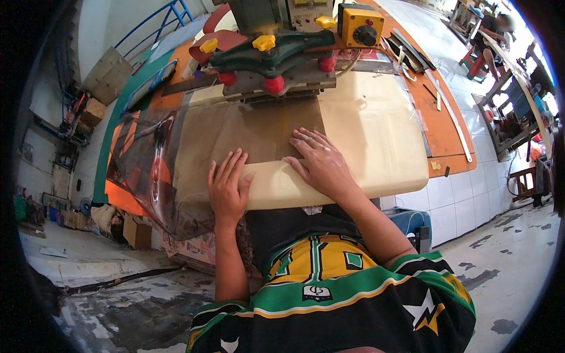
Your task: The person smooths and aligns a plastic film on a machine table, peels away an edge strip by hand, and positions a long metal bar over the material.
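My left hand (pixel 228 191) lies palm down at the front edge of a cream sheet-covered surface (pixel 382 144), its fingers stretched out and the thumb apart. Its fingertips reach a flat brown sheet (pixel 265 126). To its right, my right hand (pixel 321 162) rests flat with extended fingers across the brown sheet's near edge and the cream surface. The brown sheet runs back under the head of a press-like machine (pixel 273 56) with yellow knobs and red collars. A clear, wrinkled plastic sheet (pixel 156 170) drapes off on the left.
A yellow control box (pixel 360 26) with a black dial sits at the back right. Strips and a long pale ruler-like bar (pixel 450 115) lie on the orange tabletop (pixel 438 138). A blue container (pixel 409 223) stands below. Another person (pixel 494 38) sits far right.
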Available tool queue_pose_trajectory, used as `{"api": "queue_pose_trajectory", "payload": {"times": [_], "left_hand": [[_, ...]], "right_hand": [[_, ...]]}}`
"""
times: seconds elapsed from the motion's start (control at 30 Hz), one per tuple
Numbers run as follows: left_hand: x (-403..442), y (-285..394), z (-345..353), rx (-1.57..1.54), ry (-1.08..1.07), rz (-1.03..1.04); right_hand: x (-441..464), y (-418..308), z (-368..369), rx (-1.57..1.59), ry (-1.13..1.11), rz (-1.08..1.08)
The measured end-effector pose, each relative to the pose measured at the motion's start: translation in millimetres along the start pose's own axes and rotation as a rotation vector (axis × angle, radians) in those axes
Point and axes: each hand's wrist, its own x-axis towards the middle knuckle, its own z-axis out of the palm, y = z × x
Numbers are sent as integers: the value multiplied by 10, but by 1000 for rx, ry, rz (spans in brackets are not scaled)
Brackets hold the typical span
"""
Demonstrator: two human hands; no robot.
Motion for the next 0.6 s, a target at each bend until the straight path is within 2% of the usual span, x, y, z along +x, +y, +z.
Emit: {"api": "queue_pose_trajectory", "payload": {"times": [0.6], "left_hand": [[3,25,7,-23,13,-27]], "right_hand": [[3,-5,9,20,21,14]]}}
